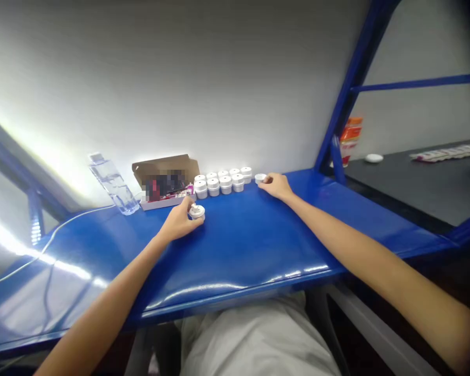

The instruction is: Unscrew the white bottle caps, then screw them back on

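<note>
White fitting (197,211), blurred-print packet (351,137)

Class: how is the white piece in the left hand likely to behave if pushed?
The white piece looks like hard plastic, so probably stiff. Its round rim suggests it might roll on edge. The glossy table may let it slide easily.
</note>
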`<state>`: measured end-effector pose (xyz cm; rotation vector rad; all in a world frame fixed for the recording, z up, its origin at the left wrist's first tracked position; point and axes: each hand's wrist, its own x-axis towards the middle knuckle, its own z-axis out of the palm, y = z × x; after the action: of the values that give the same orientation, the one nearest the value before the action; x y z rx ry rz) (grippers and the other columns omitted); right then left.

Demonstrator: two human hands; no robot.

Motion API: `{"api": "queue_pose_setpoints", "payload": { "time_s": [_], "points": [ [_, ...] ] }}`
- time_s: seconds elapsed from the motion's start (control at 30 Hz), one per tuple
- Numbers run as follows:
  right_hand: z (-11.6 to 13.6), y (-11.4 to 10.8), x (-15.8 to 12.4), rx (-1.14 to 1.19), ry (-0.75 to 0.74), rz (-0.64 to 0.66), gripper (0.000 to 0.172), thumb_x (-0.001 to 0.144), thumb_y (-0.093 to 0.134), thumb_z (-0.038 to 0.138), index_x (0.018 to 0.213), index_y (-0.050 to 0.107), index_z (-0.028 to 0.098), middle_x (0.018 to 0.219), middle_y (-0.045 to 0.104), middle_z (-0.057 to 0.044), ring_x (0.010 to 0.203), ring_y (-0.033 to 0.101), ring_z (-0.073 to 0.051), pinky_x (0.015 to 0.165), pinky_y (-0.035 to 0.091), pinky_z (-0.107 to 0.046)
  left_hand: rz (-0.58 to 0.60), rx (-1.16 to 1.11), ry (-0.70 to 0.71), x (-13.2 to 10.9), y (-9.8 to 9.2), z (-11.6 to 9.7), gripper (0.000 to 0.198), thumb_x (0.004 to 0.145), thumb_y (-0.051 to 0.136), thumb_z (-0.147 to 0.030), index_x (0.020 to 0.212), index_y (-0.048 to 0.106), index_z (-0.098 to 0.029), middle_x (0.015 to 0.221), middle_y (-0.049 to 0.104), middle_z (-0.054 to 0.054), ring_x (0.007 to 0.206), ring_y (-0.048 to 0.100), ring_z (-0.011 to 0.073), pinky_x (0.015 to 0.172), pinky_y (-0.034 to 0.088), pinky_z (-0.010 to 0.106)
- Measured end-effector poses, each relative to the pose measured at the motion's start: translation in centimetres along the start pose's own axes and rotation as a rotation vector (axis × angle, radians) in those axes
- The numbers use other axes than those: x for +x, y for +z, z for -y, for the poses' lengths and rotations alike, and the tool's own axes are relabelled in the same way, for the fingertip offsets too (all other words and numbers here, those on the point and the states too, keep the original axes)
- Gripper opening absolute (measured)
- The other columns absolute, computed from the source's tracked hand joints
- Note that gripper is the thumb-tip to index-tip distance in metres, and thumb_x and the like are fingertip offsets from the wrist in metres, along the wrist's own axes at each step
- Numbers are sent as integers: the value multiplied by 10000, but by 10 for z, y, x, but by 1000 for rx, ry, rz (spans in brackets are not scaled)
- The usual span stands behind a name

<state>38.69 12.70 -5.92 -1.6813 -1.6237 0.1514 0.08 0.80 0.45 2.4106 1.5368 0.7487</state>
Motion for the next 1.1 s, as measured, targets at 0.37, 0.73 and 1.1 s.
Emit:
{"api": "queue_pose_setpoints", "payload": {
  "time_s": [0.37,0.73,1.1],
  "points": [
    [15,2,-11,-256,-159,207,545,940,475,332,1466,515,193,1490,544,-167,1346,511,-365,1106,397,-556,-11,125,-68,2,-6,8,338,782,615,-459,1010,488,-244,862,667,24,788,656,241,674,419,305],
    [17,2,-13,-252,-145,175,534,922,484,349,1421,512,161,1426,550,-193,1317,511,-362,1097,406,-524,5,148,-56,1,-6,7,364,795,614,-456,1056,507,-226,895,682,47,796,663,255,675,433,315],
    [58,0,21,-353,-390,156,536,847,588,305,1371,555,194,1447,551,-162,1351,451,-384,1094,360,-558,-16,270,-154,-2,-9,3,370,789,611,-391,1122,564,-236,1017,707,100,929,672,311,760,469,368]
  ]
}}
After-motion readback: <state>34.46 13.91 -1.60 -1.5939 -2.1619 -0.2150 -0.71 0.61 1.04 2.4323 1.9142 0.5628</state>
